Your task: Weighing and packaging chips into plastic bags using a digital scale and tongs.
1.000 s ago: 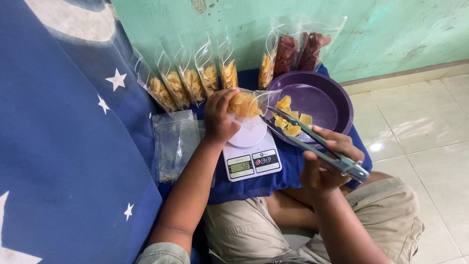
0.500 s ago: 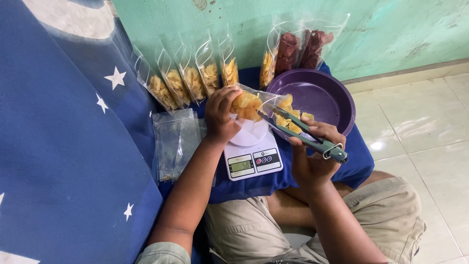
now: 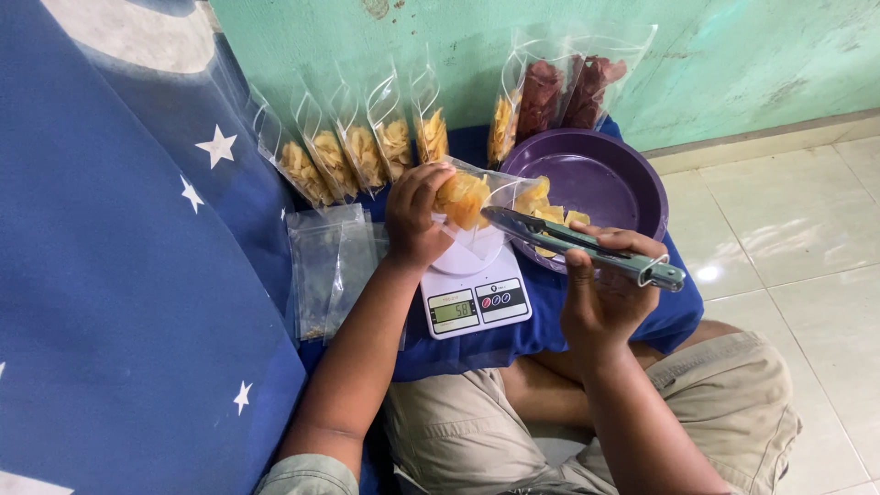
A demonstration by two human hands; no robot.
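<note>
At the bottom of the frame, your khaki-trousered legs fold under the blue cloth, soft and creased. Just above, right of centre, your right hand is clenched round the metal tongs, thumb on top. They are slim, smooth steel with a ring at the handle end; their long axis runs almost level, handle at the right, flat tips pointing left and slightly up the frame. The two arms lie pressed close together, tips right at the mouth of the clear bag.

That bag, at centre frame, is crinkly see-through plastic holding wavy yellow chips. It lies tilted over the round white pan of the kitchen scale, mouth towards the right, and your left hand grips its closed end, fingers curled over it. The scale is a glossy white slab with a small lit display.

Left of it lies a stack of empty flat bags. Beyond, upper right of centre, sits the smooth purple bowl, a few chips at its near edge. Furthest back, filled bags of yellow chips and of dark red chips stand upright against the scuffed green wall.
</note>
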